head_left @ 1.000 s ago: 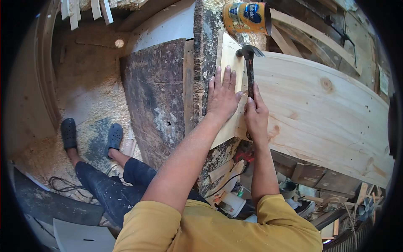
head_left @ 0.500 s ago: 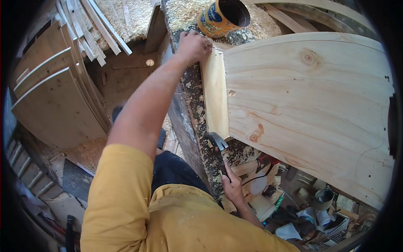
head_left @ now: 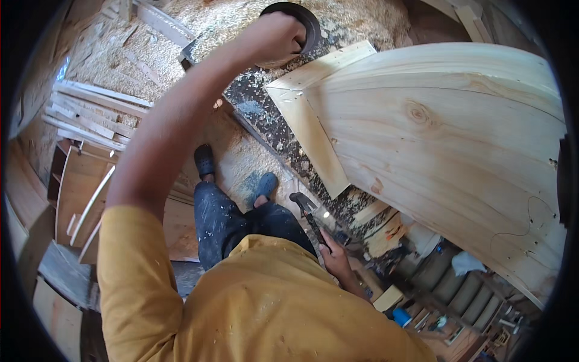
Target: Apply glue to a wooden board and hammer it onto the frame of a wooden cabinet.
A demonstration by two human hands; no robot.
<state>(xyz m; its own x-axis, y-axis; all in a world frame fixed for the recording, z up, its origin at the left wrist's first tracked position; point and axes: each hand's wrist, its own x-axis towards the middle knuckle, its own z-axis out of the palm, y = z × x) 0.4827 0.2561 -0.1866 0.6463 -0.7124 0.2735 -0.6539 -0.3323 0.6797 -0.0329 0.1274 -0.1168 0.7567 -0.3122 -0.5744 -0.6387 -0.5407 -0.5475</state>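
My left hand (head_left: 278,37) is at the mouth of the round tin (head_left: 313,27), its fingers curled inside the dark rim; whatever they hold, if anything, is hidden. Low beside the bench edge, my right hand (head_left: 338,256) grips a claw hammer (head_left: 312,222) by its handle, head upward. A large pale wooden panel (head_left: 446,145) with a curved far edge lies on the bench. Along its near left end runs a wooden strip (head_left: 313,139), meeting another strip (head_left: 332,65) at the corner close to the tin. Neither hand touches the panel.
The dark, speckled bench (head_left: 259,111) carries shavings. Thin wooden slats (head_left: 90,114) and curved boards (head_left: 84,193) stand at the left. Sawdust (head_left: 232,145) covers the floor around my feet. Assorted tools and clutter (head_left: 440,326) fill the lower right.
My left hand has left the strip's corner and moved to the tin's mouth. My right hand still holds the hammer. The view has turned, showing more floor and my feet.
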